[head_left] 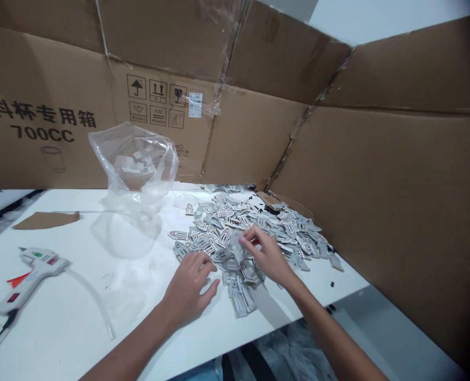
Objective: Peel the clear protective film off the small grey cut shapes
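My right hand (264, 251) is closed, thumb and fingers pinching a pale, see-through piece (237, 246) that looks like a scrap of thin plastic; its exact kind is unclear. Beneath it spreads a heap of flat grey and white cut-out pieces (222, 222), pointed at one end with slots in the middle. Just left of the heap's front, my left hand (191, 283) hovers low with fingers curved and apart, holding nothing. Between and in front of both hands, several slim grey pieces (240, 299) lie on the white table (147, 286).
Tall cardboard walls (258, 127) enclose the back and right. A clear plastic bag (139, 164) with small white blocks stands at the back. A glue gun (34, 275) with its glue stick (95, 299) lies left, near a cardboard scrap (46, 219). Small black bits (332, 284) lie right.
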The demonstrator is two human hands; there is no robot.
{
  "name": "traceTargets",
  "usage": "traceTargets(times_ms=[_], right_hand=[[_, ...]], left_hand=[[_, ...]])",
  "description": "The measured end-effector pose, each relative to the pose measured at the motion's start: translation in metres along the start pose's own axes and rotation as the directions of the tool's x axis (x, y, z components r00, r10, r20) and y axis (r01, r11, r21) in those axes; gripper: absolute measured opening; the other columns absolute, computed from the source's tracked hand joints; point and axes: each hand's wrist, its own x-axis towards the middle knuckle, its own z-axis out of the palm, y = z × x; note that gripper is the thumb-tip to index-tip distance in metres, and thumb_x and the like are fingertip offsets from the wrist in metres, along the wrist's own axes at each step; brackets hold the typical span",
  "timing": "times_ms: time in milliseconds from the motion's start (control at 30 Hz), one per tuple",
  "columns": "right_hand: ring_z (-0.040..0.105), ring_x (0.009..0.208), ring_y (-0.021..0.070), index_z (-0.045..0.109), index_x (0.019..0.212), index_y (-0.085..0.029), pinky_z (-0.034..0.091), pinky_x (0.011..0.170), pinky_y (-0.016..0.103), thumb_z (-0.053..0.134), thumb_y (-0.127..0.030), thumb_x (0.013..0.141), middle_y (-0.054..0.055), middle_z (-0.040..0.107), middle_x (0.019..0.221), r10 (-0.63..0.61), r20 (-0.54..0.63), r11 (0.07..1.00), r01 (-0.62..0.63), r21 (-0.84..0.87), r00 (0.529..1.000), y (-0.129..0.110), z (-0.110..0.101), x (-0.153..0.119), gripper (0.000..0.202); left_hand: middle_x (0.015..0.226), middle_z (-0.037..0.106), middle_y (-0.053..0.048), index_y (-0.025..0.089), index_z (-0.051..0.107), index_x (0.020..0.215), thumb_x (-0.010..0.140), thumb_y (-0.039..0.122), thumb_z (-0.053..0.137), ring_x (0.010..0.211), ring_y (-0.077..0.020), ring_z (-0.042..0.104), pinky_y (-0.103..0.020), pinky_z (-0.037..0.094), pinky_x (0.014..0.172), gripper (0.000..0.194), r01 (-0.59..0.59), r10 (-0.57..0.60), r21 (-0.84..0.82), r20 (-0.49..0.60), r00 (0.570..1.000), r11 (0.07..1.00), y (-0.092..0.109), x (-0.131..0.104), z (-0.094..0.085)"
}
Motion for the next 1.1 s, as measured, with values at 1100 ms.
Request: traceTargets(times_ms=[1100], right_hand=[[0.052, 0.090, 0.0203, 0.065, 0.095, -0.017, 0.040, 0.081, 0.035, 0.062, -0.008, 0.106, 0.005, 0.064, 0.093, -0.625, 0.400, 0.452, 0.728, -0.516, 0.671, -0.004, 0.090, -0.083, 0.015]], left_hand=[[0.095, 0.066, -0.002, 0.023, 0.068, 0.095, 0.110, 0.023, 0.062, 0.082, -0.0191, 0.062, -0.034, 0.049, 0.078, 0.016, 0.382, -0.396, -0.106, -0.205, 0.895, 0.918, -0.019, 0.005, -0.004]])
